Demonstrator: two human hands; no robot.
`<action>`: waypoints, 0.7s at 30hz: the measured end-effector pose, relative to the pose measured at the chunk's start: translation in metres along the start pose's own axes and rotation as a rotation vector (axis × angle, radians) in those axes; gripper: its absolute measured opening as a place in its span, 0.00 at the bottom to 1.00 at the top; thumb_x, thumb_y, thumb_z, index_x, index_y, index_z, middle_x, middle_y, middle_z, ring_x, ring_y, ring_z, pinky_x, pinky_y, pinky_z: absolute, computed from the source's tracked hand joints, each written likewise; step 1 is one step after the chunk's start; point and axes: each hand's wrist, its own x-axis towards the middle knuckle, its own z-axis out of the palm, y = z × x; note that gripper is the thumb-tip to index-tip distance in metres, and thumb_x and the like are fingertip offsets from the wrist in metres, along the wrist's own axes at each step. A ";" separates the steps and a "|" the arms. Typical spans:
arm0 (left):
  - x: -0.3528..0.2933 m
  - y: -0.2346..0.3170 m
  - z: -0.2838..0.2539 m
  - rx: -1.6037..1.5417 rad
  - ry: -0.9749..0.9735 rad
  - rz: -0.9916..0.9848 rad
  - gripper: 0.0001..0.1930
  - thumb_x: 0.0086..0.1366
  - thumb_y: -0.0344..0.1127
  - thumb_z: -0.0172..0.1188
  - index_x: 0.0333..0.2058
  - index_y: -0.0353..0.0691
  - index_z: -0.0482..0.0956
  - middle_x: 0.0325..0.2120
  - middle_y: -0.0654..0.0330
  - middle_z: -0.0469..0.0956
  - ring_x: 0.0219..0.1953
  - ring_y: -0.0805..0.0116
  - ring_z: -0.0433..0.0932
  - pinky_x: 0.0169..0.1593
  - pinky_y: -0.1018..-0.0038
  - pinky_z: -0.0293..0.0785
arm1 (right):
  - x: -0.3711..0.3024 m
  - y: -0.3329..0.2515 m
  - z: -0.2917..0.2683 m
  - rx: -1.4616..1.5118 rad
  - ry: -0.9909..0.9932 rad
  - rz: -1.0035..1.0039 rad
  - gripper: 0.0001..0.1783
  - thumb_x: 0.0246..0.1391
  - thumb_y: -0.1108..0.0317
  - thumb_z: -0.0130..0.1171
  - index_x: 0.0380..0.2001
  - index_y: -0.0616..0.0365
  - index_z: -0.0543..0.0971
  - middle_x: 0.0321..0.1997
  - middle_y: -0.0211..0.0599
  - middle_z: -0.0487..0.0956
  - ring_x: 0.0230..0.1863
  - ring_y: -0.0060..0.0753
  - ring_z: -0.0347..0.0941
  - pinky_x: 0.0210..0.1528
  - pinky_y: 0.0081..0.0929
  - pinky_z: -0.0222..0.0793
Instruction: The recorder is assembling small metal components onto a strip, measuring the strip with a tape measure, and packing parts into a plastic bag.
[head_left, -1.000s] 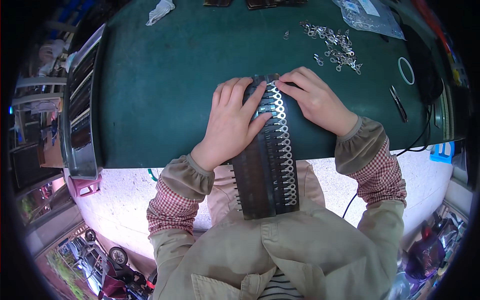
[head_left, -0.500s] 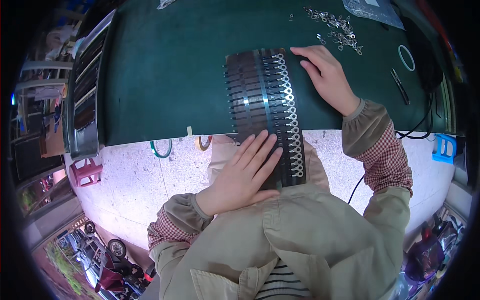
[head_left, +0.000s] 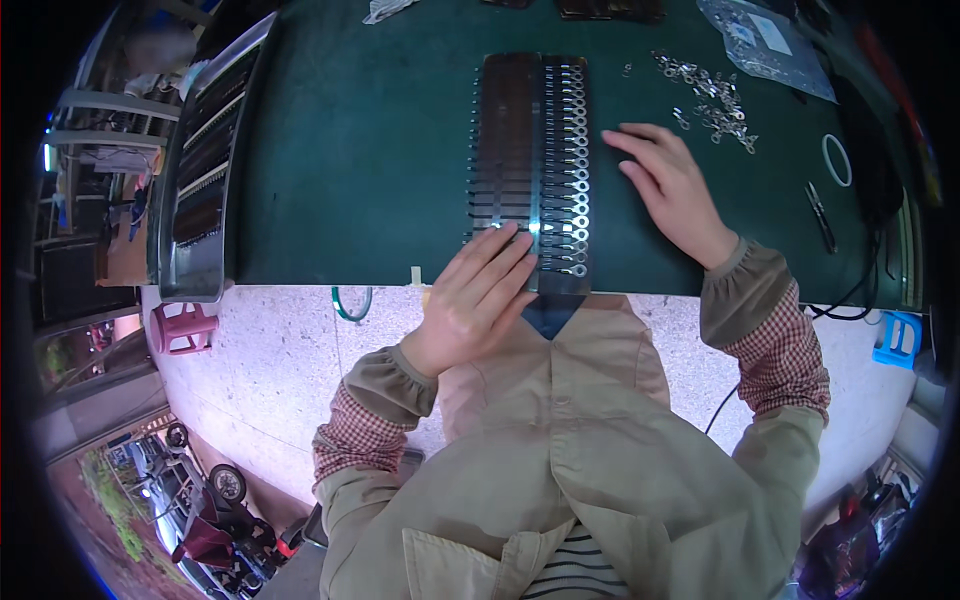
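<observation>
A long dark brown flat fixture board (head_left: 508, 130) lies lengthwise on the green tabletop, its near end at the front edge. Along its right side runs a row of silver ring terminals (head_left: 581, 180) on short dark wires, while thin wire ends stick out at the left. My left hand (head_left: 468, 295) rests on the board's near left part, fingers stretched and lying flat, covering some of the wires. To the right of the board my right hand (head_left: 675, 190) is held with thumb and fingers apart, empty, its fingertips nearest the terminal row without touching it.
Loose terminals (head_left: 715, 95) are scattered at the far right, close to a clear plastic bag (head_left: 770, 45). A white ring (head_left: 836, 160) and a slim dark hand tool (head_left: 822, 215) lie right. A metal tray (head_left: 190, 285) with dark strips stands left. More dark boards (head_left: 610, 8) sit at the far edge.
The board has moved away from my lap, farther onto the table and straighter, with my left hand on it. My right hand stays open beside it. The view has shifted too.
</observation>
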 end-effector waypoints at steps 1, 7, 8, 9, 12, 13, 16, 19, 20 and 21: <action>0.000 0.001 0.001 -0.014 0.014 -0.017 0.25 0.51 0.30 0.71 0.49 0.30 0.79 0.53 0.47 0.77 0.59 0.44 0.73 0.61 0.52 0.70 | 0.003 -0.002 0.001 0.022 0.001 -0.005 0.21 0.60 0.75 0.54 0.57 0.53 0.75 0.54 0.41 0.77 0.57 0.45 0.71 0.60 0.35 0.66; -0.003 -0.002 0.008 -0.090 0.063 -0.037 0.23 0.52 0.30 0.70 0.48 0.32 0.79 0.53 0.48 0.77 0.59 0.44 0.73 0.62 0.49 0.68 | 0.031 -0.055 -0.028 0.869 0.188 0.315 0.16 0.63 0.76 0.51 0.53 0.62 0.76 0.46 0.35 0.81 0.50 0.24 0.75 0.54 0.20 0.67; -0.005 -0.003 0.008 -0.087 0.048 -0.042 0.23 0.52 0.30 0.70 0.48 0.32 0.79 0.53 0.48 0.77 0.59 0.44 0.73 0.62 0.49 0.68 | 0.037 -0.068 -0.031 0.883 0.190 0.323 0.16 0.63 0.76 0.51 0.53 0.62 0.76 0.46 0.35 0.81 0.50 0.24 0.75 0.54 0.20 0.67; -0.007 -0.005 0.008 -0.079 0.047 -0.038 0.22 0.53 0.31 0.69 0.48 0.31 0.79 0.53 0.47 0.77 0.59 0.45 0.73 0.62 0.49 0.69 | 0.042 -0.083 -0.032 1.024 0.036 0.363 0.17 0.63 0.76 0.49 0.53 0.63 0.75 0.47 0.38 0.81 0.52 0.25 0.75 0.57 0.23 0.66; -0.010 -0.008 0.007 -0.060 0.037 -0.027 0.22 0.54 0.34 0.68 0.47 0.30 0.79 0.52 0.47 0.77 0.58 0.46 0.74 0.62 0.50 0.69 | 0.050 -0.131 -0.043 1.470 -0.357 0.523 0.18 0.64 0.72 0.47 0.54 0.66 0.74 0.44 0.38 0.80 0.52 0.28 0.74 0.58 0.28 0.66; -0.012 -0.009 0.006 -0.047 -0.005 -0.027 0.22 0.54 0.33 0.67 0.47 0.30 0.79 0.52 0.46 0.77 0.58 0.45 0.74 0.62 0.49 0.69 | 0.050 -0.141 -0.046 1.647 -0.494 0.589 0.18 0.64 0.71 0.47 0.54 0.66 0.74 0.44 0.39 0.80 0.51 0.29 0.74 0.57 0.29 0.68; -0.019 -0.013 0.012 -0.051 -0.095 -0.024 0.22 0.54 0.33 0.66 0.48 0.31 0.79 0.52 0.44 0.78 0.57 0.42 0.74 0.61 0.45 0.67 | -0.028 -0.140 -0.082 1.604 -0.422 0.556 0.17 0.64 0.72 0.47 0.53 0.67 0.74 0.44 0.39 0.80 0.51 0.30 0.74 0.56 0.29 0.68; -0.001 -0.005 0.000 -0.171 0.045 -0.003 0.21 0.53 0.29 0.62 0.47 0.29 0.79 0.50 0.43 0.78 0.56 0.41 0.74 0.61 0.45 0.67 | -0.047 -0.131 -0.096 1.540 -0.293 0.503 0.16 0.63 0.73 0.48 0.52 0.67 0.75 0.44 0.40 0.79 0.50 0.31 0.74 0.55 0.30 0.68; 0.001 -0.005 0.000 -0.174 0.021 -0.001 0.21 0.53 0.29 0.62 0.47 0.29 0.79 0.50 0.43 0.78 0.56 0.41 0.74 0.61 0.45 0.67 | -0.047 -0.133 -0.094 1.514 -0.244 0.489 0.16 0.63 0.74 0.48 0.52 0.67 0.75 0.44 0.40 0.79 0.50 0.32 0.74 0.55 0.30 0.68; 0.000 -0.003 0.001 -0.163 0.024 -0.012 0.21 0.52 0.29 0.62 0.47 0.28 0.79 0.49 0.43 0.79 0.55 0.40 0.75 0.61 0.46 0.67 | -0.044 -0.132 -0.091 1.488 -0.223 0.456 0.16 0.63 0.74 0.48 0.51 0.67 0.75 0.44 0.40 0.79 0.50 0.32 0.74 0.55 0.30 0.68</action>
